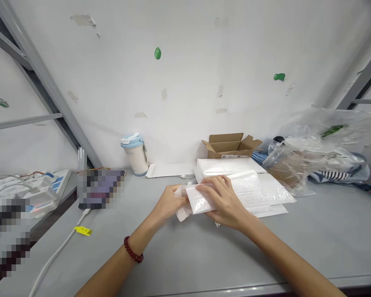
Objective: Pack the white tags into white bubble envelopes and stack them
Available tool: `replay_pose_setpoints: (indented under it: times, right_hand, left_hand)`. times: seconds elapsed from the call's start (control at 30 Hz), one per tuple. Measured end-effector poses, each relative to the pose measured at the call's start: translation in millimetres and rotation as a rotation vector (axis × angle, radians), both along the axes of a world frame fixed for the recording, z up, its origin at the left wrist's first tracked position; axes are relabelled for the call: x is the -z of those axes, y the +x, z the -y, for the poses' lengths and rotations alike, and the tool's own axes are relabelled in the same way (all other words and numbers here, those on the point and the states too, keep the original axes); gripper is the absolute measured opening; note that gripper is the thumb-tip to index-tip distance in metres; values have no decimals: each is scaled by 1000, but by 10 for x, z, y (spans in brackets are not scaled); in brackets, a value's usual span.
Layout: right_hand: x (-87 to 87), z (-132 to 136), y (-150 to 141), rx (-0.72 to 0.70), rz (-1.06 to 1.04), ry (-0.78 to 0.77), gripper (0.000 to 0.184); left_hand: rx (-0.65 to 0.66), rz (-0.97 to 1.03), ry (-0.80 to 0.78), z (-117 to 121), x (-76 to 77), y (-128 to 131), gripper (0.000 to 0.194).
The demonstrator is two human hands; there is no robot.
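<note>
Both my hands meet over a small white bubble-wrap pouch above the grey table. My left hand, with a red bead bracelet on its wrist, grips the pouch's left end with curled fingers. My right hand lies over the pouch's right part, fingers wrapped round it. Just behind lies a stack of white bubble-wrap sheets.
An open cardboard box stands by the wall, with a flat white envelope and a white and blue cup to its left. Crumpled clear plastic bags fill the right. A white cable with a yellow tag runs at left.
</note>
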State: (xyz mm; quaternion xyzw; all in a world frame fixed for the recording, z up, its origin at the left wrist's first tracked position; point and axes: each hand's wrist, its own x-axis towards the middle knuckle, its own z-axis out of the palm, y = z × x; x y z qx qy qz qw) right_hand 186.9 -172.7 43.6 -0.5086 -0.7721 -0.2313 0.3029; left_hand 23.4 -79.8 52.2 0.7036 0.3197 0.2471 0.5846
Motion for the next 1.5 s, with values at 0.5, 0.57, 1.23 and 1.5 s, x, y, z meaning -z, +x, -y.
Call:
replay_pose_setpoints:
  times: [0.5, 0.57, 1.23, 1.5]
  right_hand:
    - [45, 27, -58, 122, 214, 159, 38]
    - [57, 16, -40, 126, 229, 170, 35]
    - [-56, 27, 8, 126, 181, 343, 27]
    - [-70, 32, 25, 167, 216, 349, 23]
  left_hand:
    - [-157, 181, -337, -15, -8, 9, 24]
    - [-149, 181, -348, -13, -16, 8, 27]
    - [-120, 231, 942, 57, 215, 59, 31]
    - [-173, 231, 796, 89, 222, 145, 19]
